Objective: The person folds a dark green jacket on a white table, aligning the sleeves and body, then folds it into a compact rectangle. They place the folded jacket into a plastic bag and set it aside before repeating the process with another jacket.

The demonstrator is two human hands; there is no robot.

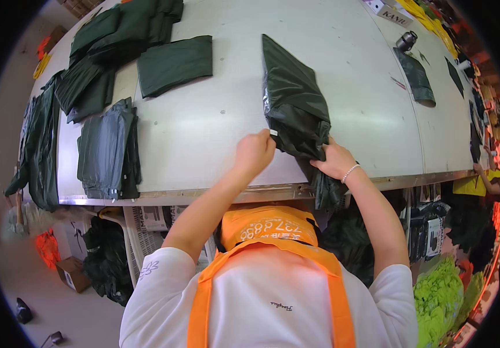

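Note:
A dark green, shiny garment (296,95) lies partly folded on the white table in front of me. Its far end is flat and pointed, while the near end is bunched and hangs over the table's front edge. My left hand (255,152) pinches its near left corner beside a small white tag (273,133). On the other side, my right hand (337,160) is closed on the gathered cloth, partly hidden by its folds. A bracelet circles my right wrist.
Left on the white table (203,133) are a folded green piece (175,65), a stack of folded garments (109,152) and a larger pile (122,29). Rightward lie a dark bottle (406,40), another green piece (417,78) and a white box (390,13). A co-worker's hand (480,169) shows far right.

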